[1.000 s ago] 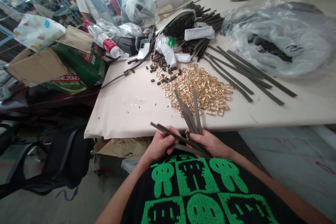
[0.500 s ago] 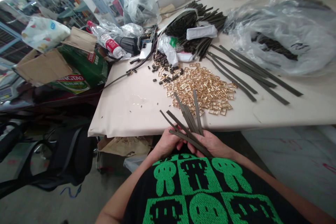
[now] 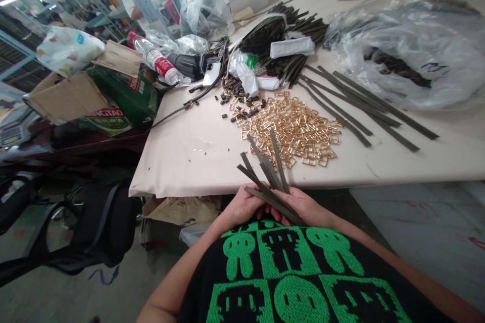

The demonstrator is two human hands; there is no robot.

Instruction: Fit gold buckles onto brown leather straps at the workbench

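Observation:
My right hand (image 3: 307, 208) is closed around a fanned bunch of flat dark grey-green straps (image 3: 273, 174), low against my shirt at the table's front edge. The straps' free ends point up and away, spread toward the table. My left hand (image 3: 242, 206) meets the right one at the lower part of the bunch. Its curled fingers pinch one of the straps, though the fingertips are mostly hidden behind the bunch. Just beyond the straps lies a heap of small gold rectangular buckles (image 3: 293, 128). Small dark loops (image 3: 242, 93) lie at the heap's far left side.
Loose straps (image 3: 364, 106) lie right of the buckles, before a clear plastic bag (image 3: 409, 55). A big strap bundle (image 3: 265, 35) sits behind. Further left are a phone (image 3: 211, 74), a bottle (image 3: 162, 64) and a green carton (image 3: 121, 93). A black chair (image 3: 94, 227) stands at lower left.
The thin strap on the left has shifted right and closer to the bunch, and the free ends have tilted slightly left. My left hand has edged in toward the right hand.

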